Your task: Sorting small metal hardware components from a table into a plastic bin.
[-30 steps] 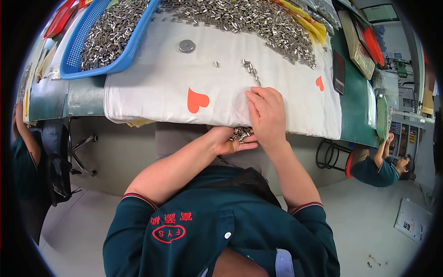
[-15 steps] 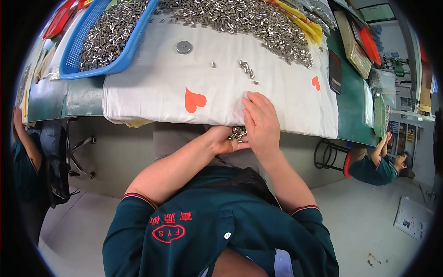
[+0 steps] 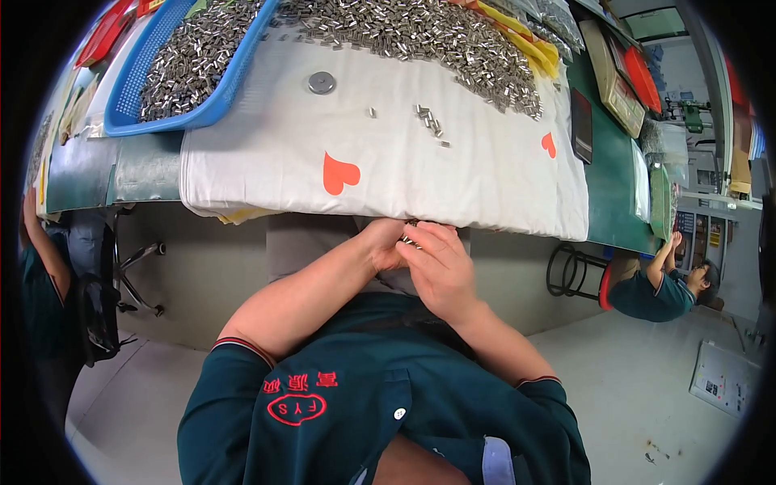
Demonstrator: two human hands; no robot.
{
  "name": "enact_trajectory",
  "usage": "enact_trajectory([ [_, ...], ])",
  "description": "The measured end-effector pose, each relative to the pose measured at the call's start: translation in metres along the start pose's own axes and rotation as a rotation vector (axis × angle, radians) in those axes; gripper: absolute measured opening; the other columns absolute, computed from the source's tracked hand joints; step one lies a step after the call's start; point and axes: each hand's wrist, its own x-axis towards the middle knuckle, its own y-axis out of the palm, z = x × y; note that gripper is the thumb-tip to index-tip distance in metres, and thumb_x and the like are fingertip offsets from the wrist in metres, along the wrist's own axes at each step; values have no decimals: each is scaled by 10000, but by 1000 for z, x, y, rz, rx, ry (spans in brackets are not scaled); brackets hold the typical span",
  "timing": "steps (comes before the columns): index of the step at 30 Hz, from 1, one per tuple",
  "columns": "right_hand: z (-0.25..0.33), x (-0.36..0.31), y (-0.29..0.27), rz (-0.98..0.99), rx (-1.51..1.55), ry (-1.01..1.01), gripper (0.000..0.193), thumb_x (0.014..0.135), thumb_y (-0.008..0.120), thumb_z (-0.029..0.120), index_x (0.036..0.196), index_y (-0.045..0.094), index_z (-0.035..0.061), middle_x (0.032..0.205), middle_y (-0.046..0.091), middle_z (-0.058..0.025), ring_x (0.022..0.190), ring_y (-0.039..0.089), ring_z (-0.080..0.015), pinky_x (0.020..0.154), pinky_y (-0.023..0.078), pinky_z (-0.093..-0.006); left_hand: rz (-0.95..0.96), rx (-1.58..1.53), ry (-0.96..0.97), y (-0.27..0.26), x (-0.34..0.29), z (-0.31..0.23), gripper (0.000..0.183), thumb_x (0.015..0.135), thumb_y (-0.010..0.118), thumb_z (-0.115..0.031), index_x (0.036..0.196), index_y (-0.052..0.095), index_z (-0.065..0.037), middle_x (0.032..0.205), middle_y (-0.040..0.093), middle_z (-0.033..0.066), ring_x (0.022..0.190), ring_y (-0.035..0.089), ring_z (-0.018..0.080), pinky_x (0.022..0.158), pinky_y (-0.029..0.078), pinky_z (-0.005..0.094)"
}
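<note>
At the near edge of the table, my left hand (image 3: 385, 244) is cupped around several small metal cylinders (image 3: 411, 240), mostly covered from above. My right hand (image 3: 444, 271) lies over that palm with its fingers bent and close together, the tips among the pieces. Whether it pinches one of them is hidden. Ahead on the white cloth (image 3: 259, 153) rests a short cluster of the same cylinders (image 3: 429, 121), with a single cylinder (image 3: 372, 112) to its left. Farther left sits a round grey metal disc (image 3: 322, 82).
A large heap of metal cylinders (image 3: 436, 44) spreads across the far side. A blue plastic basket (image 3: 170, 124) of cylinders stands at the far left. On the right are a dark flat case (image 3: 582, 125) and a stool (image 3: 578, 271). Other people sit at both sides.
My right hand has come down and back from above the cloth onto my left palm, its fingers now bent over the cylinders. My left hand stays about where it was.
</note>
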Motion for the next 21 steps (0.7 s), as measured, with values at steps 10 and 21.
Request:
enact_trajectory([
  [10, -84, 116, 9, 50, -145, -86, 219, 773, 537, 72, 980, 597, 35, 1053, 572, -111, 992, 523, -277, 841, 425, -353, -276, 47, -22, 28, -3, 0, 390, 935, 290, -278, 1127, 487, -1, 1020, 586, 152, 884, 606, 246, 763, 515, 404],
  [21, -34, 43, 1, -28, -137, 166, 238, 737, 557, 16, 969, 578, -34, 1028, 560, -139, 974, 518, -308, 840, 426, -368, -267, -8, -20, 28, 7, 5, 354, 948, 241, -262, 1131, 441, -33, 1006, 556, 121, 908, 586, 236, 774, 523, 372],
])
